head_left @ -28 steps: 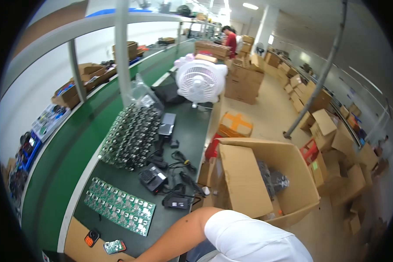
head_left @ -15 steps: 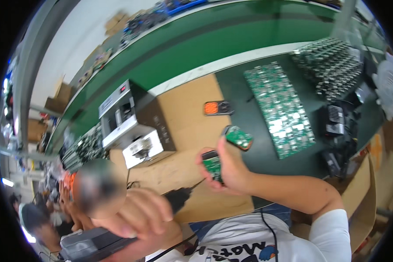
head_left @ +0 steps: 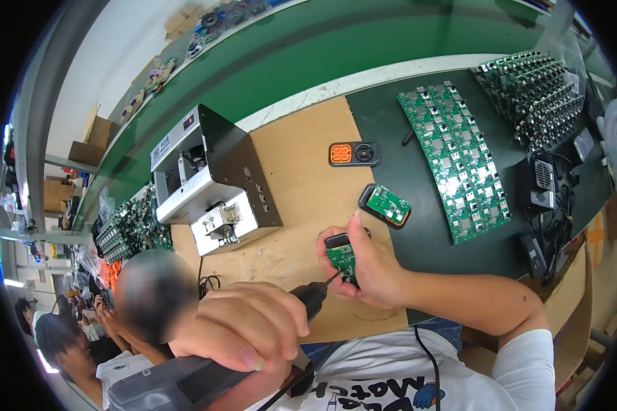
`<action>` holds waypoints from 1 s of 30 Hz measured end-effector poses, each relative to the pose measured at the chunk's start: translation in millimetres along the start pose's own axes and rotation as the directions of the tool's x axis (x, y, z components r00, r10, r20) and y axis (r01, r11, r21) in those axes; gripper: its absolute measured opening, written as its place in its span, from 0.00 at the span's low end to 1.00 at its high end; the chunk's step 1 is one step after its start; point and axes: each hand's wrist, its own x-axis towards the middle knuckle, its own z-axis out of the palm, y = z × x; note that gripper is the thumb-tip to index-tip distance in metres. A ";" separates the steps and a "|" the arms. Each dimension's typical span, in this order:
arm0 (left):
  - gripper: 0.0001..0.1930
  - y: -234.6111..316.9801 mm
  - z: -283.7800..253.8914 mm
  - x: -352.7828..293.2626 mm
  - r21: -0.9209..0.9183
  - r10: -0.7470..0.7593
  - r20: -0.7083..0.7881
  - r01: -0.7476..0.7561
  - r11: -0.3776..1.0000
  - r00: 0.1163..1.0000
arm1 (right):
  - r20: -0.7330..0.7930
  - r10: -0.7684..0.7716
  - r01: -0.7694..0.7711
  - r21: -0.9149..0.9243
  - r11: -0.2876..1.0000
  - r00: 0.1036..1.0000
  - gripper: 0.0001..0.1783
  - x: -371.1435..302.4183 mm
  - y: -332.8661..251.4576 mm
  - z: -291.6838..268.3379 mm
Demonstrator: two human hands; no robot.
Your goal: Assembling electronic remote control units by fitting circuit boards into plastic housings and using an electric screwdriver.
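your left hand (head_left: 243, 325), low in the frame, was clenched around the electric screwdriver (head_left: 206, 370), its bit touching the small green circuit board (head_left: 343, 259). your right hand (head_left: 367, 267), just right of the centre, was grasping that board and the dark case part under it, and it held them a little above the brown worktop (head_left: 301, 178).

i think the bit could slip off the screw, because the board was only held in fingers and not resting flat. then the tip could scratch the board or hit your thumb, which lay very near to it. the board could also turn in your grip if the driver pulled hard.

the board looked small, green and flat, with tiny parts on it; the screw itself was too small to see. a second unit (head_left: 385, 205), green inside a black and orange shell, lay just above your right hand, and an orange and black remote (head_left: 353, 153) lay further up. a grey machine (head_left: 209, 181) stood at the left.
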 end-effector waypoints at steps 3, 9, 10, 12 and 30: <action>0.31 -1.9 1.1 -2.0 0.008 -0.002 0.051 0.002 1.000 0.999 | -0.038 -0.019 0.019 0.013 1.000 0.999 0.33 -3.0 1.1 4.3; 0.32 -12.2 18.0 -6.7 -0.042 -0.026 -0.093 0.022 0.999 0.995 | -0.149 -0.074 0.071 -0.027 0.997 0.986 0.31 -7.6 3.3 5.1; 0.32 -11.6 22.4 -7.6 -0.029 0.000 -0.161 -0.004 1.000 0.987 | -0.143 -0.075 0.071 -0.030 0.997 0.987 0.31 -8.1 4.1 7.1; 0.32 -16.0 17.4 -6.6 -0.034 0.023 -0.219 -0.031 0.999 0.975 | -0.145 -0.034 0.030 -0.035 0.999 0.989 0.32 -9.0 2.5 4.7; 0.46 77.8 -59.9 8.8 0.032 -0.144 -0.097 0.147 0.989 0.985 | -0.163 -0.202 0.151 -0.280 0.948 0.966 0.15 16.5 -69.3 20.3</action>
